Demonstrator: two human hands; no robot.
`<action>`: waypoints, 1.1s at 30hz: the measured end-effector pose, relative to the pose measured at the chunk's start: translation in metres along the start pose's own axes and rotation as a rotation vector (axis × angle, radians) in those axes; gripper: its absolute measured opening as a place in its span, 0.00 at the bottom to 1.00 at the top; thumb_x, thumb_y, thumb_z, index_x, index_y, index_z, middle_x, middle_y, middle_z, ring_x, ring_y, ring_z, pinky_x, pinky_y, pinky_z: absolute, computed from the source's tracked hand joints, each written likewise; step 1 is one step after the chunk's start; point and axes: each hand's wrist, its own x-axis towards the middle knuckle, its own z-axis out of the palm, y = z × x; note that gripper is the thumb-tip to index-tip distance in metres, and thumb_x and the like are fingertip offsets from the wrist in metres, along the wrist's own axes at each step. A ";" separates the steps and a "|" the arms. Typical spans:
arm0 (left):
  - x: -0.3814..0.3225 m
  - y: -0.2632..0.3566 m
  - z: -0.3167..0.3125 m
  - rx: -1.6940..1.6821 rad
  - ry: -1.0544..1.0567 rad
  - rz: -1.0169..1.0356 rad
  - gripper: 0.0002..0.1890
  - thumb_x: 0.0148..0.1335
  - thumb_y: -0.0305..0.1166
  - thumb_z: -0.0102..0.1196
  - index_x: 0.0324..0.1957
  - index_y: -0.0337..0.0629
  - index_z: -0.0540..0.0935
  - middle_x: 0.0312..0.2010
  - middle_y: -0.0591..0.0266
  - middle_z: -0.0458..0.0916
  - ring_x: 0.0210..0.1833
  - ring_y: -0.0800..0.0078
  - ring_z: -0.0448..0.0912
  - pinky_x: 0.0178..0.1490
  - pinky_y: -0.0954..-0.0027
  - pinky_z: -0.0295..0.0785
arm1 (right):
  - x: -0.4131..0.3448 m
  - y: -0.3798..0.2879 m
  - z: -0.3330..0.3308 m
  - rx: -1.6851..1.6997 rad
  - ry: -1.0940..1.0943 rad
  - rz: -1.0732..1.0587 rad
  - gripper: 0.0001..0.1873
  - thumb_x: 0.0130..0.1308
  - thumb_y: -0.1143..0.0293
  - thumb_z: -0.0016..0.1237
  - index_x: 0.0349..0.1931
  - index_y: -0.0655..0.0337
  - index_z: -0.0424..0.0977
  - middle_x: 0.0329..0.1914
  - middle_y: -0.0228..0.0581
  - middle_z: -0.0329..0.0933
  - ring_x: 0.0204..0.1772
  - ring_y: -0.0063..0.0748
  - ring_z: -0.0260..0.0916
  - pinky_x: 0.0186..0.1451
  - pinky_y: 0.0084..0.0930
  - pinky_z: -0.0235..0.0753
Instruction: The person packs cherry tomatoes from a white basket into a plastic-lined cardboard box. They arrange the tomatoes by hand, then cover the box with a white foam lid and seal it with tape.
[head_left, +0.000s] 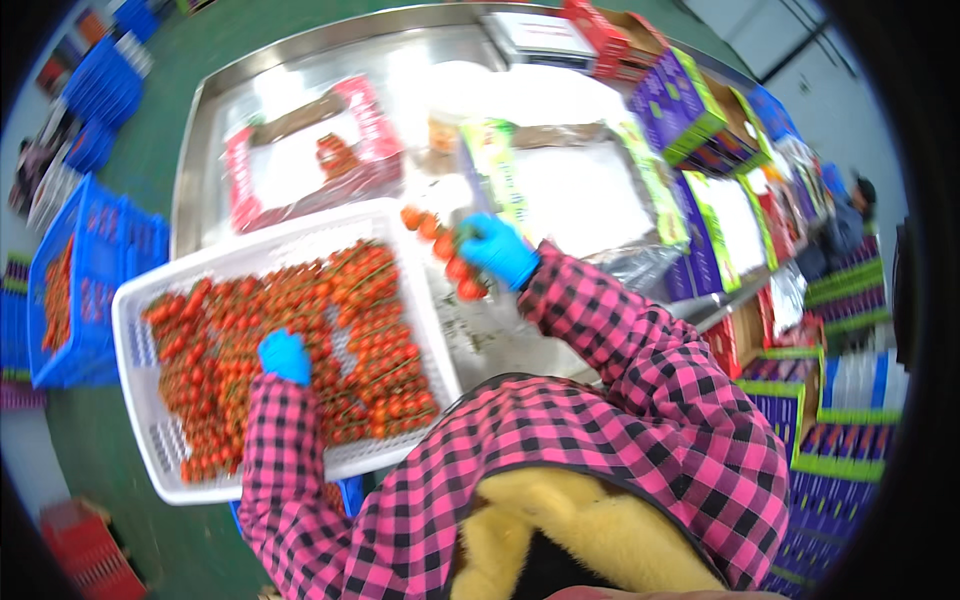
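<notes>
A white plastic crate (442, 352) full of cherry tomatoes on the vine (375, 337) sits in front of me on the left. My left hand (286, 358), in a blue glove, rests at the tomatoes near the middle of the crate; its fingertips are hidden. Right of the crate, my right hand (496, 249), also gloved in blue, grips a truss of cherry tomatoes (444, 246) that hangs over the steel table (480, 360). Just beyond that hand lies a green-and-purple carton (585, 202) lined with white, with clear film along its sides.
A pink-edged carton (300, 176) holding a small tomato truss lies behind the crate. A scale (544, 37) and purple cartons (679, 105) stand at the back right. Blue crates (97, 292) are on the left floor. A person (840, 225) is at the far right.
</notes>
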 end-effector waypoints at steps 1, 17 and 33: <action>0.001 0.001 0.000 -0.070 0.062 -0.046 0.10 0.41 0.39 0.54 0.27 0.48 0.78 0.31 0.58 0.73 0.39 0.62 0.71 0.40 0.61 0.67 | -0.011 -0.019 -0.046 0.322 0.020 0.292 0.08 0.49 0.73 0.43 0.31 0.62 0.68 0.27 0.38 0.70 0.27 0.28 0.69 0.29 0.26 0.72; 0.074 0.236 -0.219 -0.605 0.615 0.391 0.11 0.44 0.26 0.56 0.32 0.38 0.75 0.36 0.53 0.73 0.41 0.56 0.70 0.44 0.64 0.65 | 0.002 0.013 -0.313 -1.564 -0.450 0.225 0.22 0.49 0.55 0.45 0.41 0.62 0.69 0.41 0.45 0.70 0.38 0.39 0.70 0.41 0.38 0.70; 0.042 0.394 -0.184 -0.647 0.502 0.606 0.07 0.47 0.33 0.50 0.27 0.40 0.75 0.25 0.54 0.74 0.29 0.55 0.73 0.31 0.59 0.68 | 0.008 0.046 -0.274 -1.677 -0.592 -0.031 0.27 0.46 0.62 0.48 0.51 0.43 0.62 0.46 0.45 0.65 0.50 0.44 0.65 0.52 0.39 0.63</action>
